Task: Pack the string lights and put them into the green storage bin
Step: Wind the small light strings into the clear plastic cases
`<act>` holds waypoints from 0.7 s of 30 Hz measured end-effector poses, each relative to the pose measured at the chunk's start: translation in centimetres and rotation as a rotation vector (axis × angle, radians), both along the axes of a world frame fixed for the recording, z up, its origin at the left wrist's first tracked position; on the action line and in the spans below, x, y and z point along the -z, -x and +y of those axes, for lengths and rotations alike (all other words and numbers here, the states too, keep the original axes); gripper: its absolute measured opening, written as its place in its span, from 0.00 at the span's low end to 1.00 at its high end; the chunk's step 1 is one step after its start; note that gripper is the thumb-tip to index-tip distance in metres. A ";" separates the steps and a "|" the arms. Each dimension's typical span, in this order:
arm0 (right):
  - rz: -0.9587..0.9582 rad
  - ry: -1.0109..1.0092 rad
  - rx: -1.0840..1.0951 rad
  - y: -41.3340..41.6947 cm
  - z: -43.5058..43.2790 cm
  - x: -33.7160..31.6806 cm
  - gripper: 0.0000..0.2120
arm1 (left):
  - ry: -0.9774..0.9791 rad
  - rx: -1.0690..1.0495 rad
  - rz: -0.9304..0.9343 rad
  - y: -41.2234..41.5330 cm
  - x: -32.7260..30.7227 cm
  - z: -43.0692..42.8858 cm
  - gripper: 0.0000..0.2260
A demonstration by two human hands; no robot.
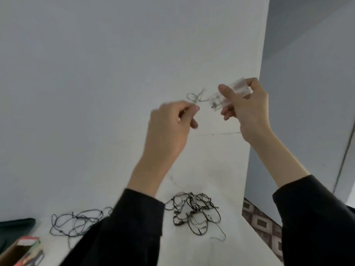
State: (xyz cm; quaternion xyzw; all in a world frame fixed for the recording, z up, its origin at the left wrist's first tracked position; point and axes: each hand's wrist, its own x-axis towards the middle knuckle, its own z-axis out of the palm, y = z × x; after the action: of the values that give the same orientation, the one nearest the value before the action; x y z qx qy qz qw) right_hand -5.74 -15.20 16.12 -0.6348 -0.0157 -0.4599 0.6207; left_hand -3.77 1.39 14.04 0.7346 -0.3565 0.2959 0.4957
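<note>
1. The white table (pixel 221 169) fills the lower middle of the view and serves as the landmark; a pale wall rises behind it and patterned floor tiles (pixel 263 219) show past its right edge.
2. Two arms in black sleeves (pixel 134 227) reach up over the table from the near side.
3. At the table's near left corner lies a dark green edge, possibly the storage bin (pixel 17 225), though too little shows to be sure; just in front of it sits an open cardboard box (pixel 21 252) with red and green print.
4. A loose grey tangle of string lights (pixel 76 223) lies on the table near its left side, partly hidden by the left sleeve.
5. A denser black tangle of wire (pixel 194 212) lies on the table between the two forearms.
6. The right hand (pixel 247 110) is raised above the table, its thumb and fingers closed around a clear plastic battery case (pixel 230 95).
7. The left hand (pixel 172 121), blurred, is held just left of the case, fingertips pinched narrow on a thin wire.
8. That thin wire (pixel 196 96) loops in the air between the pinch and the case.
</note>
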 end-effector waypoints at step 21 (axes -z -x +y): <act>-0.252 -0.568 -0.877 -0.7 11.2 -2.5 0.06 | -0.149 0.144 0.316 -2.5 -4.9 9.9 0.11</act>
State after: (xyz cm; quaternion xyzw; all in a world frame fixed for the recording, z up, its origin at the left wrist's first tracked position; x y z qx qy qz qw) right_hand -5.01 -4.00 18.66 -0.3155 -0.2287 -0.2164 0.8952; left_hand -1.24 11.26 18.98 0.7793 -0.3466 0.1133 0.5096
